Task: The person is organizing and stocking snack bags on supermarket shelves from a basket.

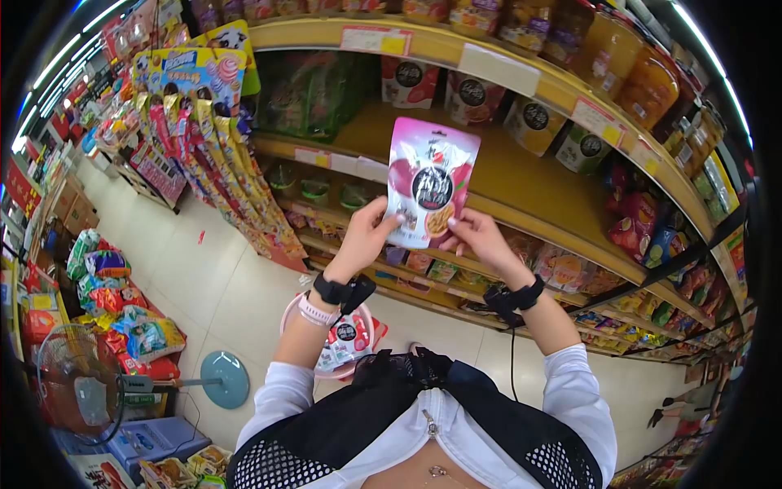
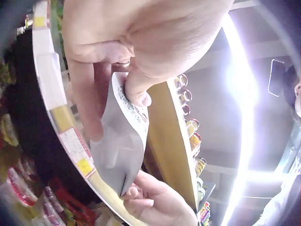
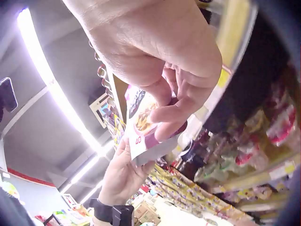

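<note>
Both hands hold a pink and white snack pouch (image 1: pixel 433 183) upright in front of the shelf in the head view. Dark lettering fills a black circle on its front, with pictures of purple fruit around it. My left hand (image 1: pixel 368 235) grips the lower left corner, thumb on the front and fingers behind. At the lower right corner my right hand (image 1: pixel 482 242) pinches the edge between thumb and fingers. The left wrist view shows the pouch's plain silvery side (image 2: pixel 120 146); in the right wrist view its printed front (image 3: pixel 143 117) is partly covered by the right fingers.
Similar pouches (image 1: pixel 409 84) stand on the shelf (image 1: pixel 505 175) behind, with jars (image 1: pixel 607 53) above. Below the left forearm is a pink basket (image 1: pixel 287 318) holding red and white pouches (image 1: pixel 346 336). Hanging snack strips (image 1: pixel 204 155) and a fan (image 1: pixel 77 383) are at the left.
</note>
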Demonstrator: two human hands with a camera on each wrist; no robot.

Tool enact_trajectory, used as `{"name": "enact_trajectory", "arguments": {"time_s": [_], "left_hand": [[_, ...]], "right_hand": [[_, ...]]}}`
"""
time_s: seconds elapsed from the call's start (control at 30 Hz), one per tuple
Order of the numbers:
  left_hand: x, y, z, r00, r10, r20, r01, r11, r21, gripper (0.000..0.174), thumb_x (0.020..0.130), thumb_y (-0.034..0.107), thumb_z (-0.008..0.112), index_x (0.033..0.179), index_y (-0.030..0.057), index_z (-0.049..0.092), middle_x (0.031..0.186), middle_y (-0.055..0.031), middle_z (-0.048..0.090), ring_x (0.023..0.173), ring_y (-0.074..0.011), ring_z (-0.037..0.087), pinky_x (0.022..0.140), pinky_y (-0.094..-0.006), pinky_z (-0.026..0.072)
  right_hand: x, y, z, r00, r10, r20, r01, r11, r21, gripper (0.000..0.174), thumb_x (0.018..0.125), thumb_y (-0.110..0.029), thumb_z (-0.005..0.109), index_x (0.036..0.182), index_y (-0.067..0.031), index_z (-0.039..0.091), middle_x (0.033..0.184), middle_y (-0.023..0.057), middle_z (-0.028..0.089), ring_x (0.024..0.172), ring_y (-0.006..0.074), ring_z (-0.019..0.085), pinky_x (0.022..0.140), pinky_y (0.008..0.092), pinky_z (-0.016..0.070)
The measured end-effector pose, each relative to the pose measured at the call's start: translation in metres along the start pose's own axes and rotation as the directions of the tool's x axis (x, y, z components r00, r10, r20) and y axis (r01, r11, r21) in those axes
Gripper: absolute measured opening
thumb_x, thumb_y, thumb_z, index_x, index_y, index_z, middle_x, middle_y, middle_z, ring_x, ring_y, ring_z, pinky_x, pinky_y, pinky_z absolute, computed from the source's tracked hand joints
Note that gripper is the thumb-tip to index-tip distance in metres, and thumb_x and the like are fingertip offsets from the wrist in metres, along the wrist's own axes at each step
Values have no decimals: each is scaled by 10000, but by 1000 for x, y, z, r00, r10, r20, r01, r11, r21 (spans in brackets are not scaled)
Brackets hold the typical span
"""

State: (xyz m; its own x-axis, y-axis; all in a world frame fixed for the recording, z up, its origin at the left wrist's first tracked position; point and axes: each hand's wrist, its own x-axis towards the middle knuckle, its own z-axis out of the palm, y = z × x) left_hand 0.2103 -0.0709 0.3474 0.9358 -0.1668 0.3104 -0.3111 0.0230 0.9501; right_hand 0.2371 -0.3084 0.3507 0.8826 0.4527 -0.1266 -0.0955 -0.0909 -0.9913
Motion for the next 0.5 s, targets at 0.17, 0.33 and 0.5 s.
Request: {"name": "enact_trajectory", "arguments": {"time_s": [0.17, 0.33, 0.5], "left_hand": [[84, 20, 37, 997, 82, -13, -79, 983, 165, 183, 859, 112, 585, 976, -29, 590, 785, -42, 628, 716, -85, 549, 643, -260, 453], [166, 5, 50, 971, 232, -54, -146, 760, 634, 294, 730, 227, 699, 831, -40, 629, 716, -163, 623, 661, -287, 601, 620, -335, 470], [226, -16, 50, 995, -96, -9, 91, 911, 403, 301, 716, 221, 710, 863, -34, 652, 720, -164, 660, 607, -280, 652, 636, -337, 523]], "right_hand": [[3, -61, -57, 984, -83, -155, 74, 995, -67, 227, 931, -163, 496, 1057, 23, 534, 952, 104, 630, 808, 155, 646, 589, 195, 500], [32, -86, -105, 992, 37, -121, -25, 995, 96, 325, 896, -128, 538, 1136, 81, 476, 1030, 146, 592, 905, 209, 622, 748, 256, 545], [77, -95, -138, 998, 44, -41, -42, 997, 58, 296, 892, -95, 529, 1142, 62, 498, 1140, 145, 562, 991, 223, 592, 867, 297, 505]]}}
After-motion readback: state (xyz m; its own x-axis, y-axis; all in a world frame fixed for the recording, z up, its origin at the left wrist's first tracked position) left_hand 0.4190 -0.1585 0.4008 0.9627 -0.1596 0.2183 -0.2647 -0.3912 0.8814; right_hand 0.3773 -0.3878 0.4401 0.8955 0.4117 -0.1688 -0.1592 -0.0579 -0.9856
